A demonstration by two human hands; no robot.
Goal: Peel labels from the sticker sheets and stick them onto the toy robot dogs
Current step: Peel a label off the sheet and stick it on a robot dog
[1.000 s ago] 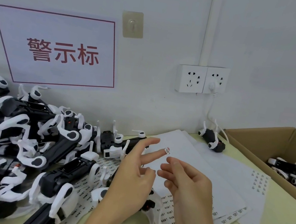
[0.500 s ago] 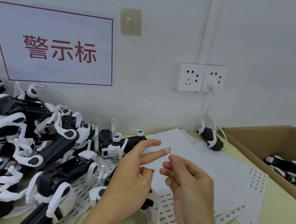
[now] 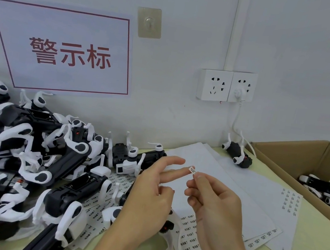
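A tiny white label (image 3: 192,169) sits at the tip of a straight finger of my left hand (image 3: 148,198), whose two outer fingers are curled in. My right hand (image 3: 216,206) pinches the label's right end between thumb and forefinger. Both hands hover over sticker sheets (image 3: 189,236) printed with rows of labels. One black-and-white toy robot dog (image 3: 167,226) lies under my hands, mostly hidden. A large pile of toy robot dogs (image 3: 26,146) fills the left of the table.
A cardboard box (image 3: 284,156) at the right holds several toy dogs (image 3: 322,190). One more dog (image 3: 237,153) lies by the wall under the wall socket (image 3: 226,87). Blank white sheets (image 3: 237,179) spread across the middle.
My right hand's fingertips have closed in on the label at my left fingertip and now pinch it. My left hand has held its pose.
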